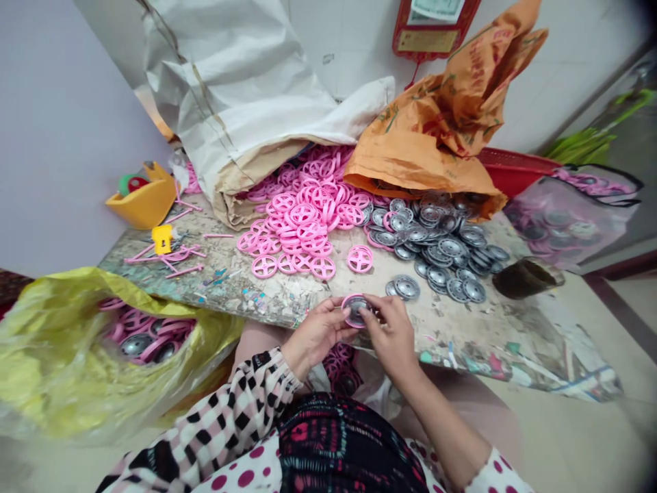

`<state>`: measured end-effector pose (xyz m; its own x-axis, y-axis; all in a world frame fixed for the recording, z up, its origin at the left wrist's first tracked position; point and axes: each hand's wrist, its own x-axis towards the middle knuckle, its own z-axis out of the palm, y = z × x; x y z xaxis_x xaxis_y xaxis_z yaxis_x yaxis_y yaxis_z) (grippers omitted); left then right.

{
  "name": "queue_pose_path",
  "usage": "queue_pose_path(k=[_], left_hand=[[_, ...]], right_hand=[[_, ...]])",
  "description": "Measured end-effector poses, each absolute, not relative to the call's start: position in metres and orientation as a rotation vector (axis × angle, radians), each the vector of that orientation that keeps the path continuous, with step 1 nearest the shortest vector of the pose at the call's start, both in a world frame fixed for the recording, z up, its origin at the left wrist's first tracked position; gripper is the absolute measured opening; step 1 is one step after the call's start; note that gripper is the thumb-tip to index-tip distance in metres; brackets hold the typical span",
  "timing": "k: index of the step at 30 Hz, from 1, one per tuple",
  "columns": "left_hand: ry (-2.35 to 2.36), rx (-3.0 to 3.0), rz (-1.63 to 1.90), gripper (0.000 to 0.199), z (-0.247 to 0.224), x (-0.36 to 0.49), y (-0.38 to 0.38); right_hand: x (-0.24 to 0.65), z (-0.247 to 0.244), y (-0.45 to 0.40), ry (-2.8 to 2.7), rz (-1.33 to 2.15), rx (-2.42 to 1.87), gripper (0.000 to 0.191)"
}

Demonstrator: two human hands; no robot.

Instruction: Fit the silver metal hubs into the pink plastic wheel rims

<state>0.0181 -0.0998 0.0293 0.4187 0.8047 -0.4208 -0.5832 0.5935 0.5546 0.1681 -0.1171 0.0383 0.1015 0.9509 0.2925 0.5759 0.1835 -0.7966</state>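
At the table's near edge, my left hand (319, 333) grips a pink plastic ring (345, 302) by its left side. My right hand (393, 333) is closed on the grey hubcap-like disc (358, 311) that sits in the ring, its fingers on the disc's right side. Whether the disc is fully seated cannot be made out. Just beyond lie two loose grey discs (406, 287), partly overlapping, and a single pink spoked wheel ring (360, 259). Behind them are a heap of pink rings (302, 213) and, to its right, a heap of grey discs (452, 248).
A white sack (246, 82) and an orange sack (431, 137) lie open behind the heaps. At left are a yellow container (146, 198), pink sticks (172, 259) and a yellow bag (56, 349) holding assembled wheels. A dark cup (526, 277) stands at right on the worn table (452, 335).
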Motion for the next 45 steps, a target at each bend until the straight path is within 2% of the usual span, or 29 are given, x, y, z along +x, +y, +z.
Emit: queue_pose_path(k=[2,4,8,12,18,25,29,31,40,45], left_hand=[[0.715,0.376,0.908,0.031,0.028,0.019,-0.103],[0.733,0.399,0.916,0.032,0.029,0.019,-0.105],[0.746,0.442,0.923,0.038,0.035,0.020,-0.107],[0.791,0.548,0.952,0.041,0.037,0.023,-0.109],[0.897,0.647,0.910,0.043,0.031,0.024,-0.109],[0.922,0.748,0.879,0.053,0.027,0.010,-0.100],[1.003,0.787,0.930,0.048,0.020,0.003,-0.091],[1.047,0.790,0.946,0.043,0.013,0.003,-0.088],[1.072,0.849,0.997,0.029,-0.007,0.008,-0.086],[1.101,0.749,0.964,0.020,-0.003,0.006,-0.085]], right_hand=[[0.162,0.034,-0.126,-1.748,0.334,-1.507,0.030],[0.164,0.032,-0.129,-1.806,0.302,-1.493,0.034],[0.172,0.038,-0.128,-1.652,0.669,-1.514,0.048],[0.171,0.040,-0.130,-1.481,0.965,-1.454,0.029],[0.166,0.027,-0.133,-1.286,1.041,-1.440,0.031],[0.195,0.019,-0.139,-1.570,1.136,-1.485,0.030],[0.208,0.024,-0.145,-1.967,0.901,-1.596,0.032],[0.212,0.026,-0.136,-2.009,0.720,-1.659,0.035],[0.192,0.029,-0.034,-2.141,0.149,-1.876,0.025],[0.181,0.029,-0.012,-2.250,-0.035,-2.045,0.026]])
